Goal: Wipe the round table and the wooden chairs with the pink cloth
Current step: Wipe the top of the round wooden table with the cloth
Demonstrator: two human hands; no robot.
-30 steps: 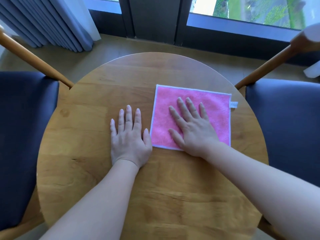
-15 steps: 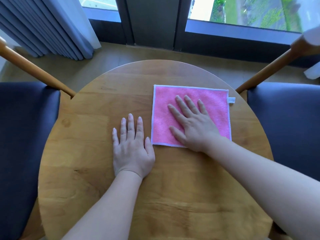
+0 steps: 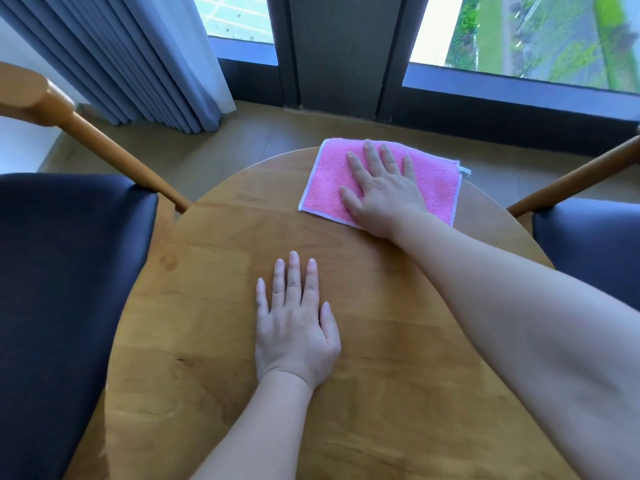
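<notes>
Currently the pink cloth (image 3: 381,181) is pressed flat-fingered by the right hand (image 3: 384,192) at the round table (image 3: 214,341)'s far edge, left hand (image 3: 296,323) flat mid-table; overshoot risks cloth being pushed off.

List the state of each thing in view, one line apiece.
pink cloth: spread flat at the table's far edge, far side overhanging.
right hand: flat, pressing on the cloth.
left hand: flat on bare wood.
round table: bare apart from cloth and hands.
curtain: gathered at left.
</notes>
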